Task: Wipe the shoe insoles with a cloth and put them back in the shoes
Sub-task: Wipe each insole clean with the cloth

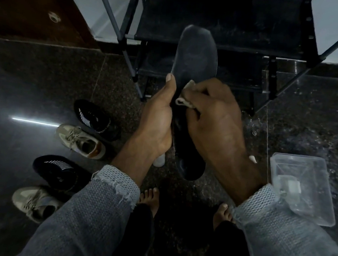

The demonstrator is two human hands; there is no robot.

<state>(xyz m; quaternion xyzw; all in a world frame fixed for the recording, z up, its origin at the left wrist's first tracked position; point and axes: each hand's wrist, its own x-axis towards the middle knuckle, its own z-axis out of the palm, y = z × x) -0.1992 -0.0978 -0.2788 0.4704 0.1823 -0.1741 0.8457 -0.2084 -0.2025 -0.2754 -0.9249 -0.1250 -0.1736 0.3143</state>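
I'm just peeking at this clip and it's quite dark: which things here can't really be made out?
- Cloth: head view; mostly buried under the right hand, only a pale corner shows.
- Insole: its middle is covered by the left hand and the right hand.
- White object: largely behind the left wrist; can't tell what it is.
- Plastic tray: contents too dim and blurred to identify.
- Shoe interiors: too dark to see whether insoles are inside.

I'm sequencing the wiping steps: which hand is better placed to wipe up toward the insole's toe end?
Probably the right hand: it already pinches the cloth against the insole, while the left hand grips the insole's edge to steady it.
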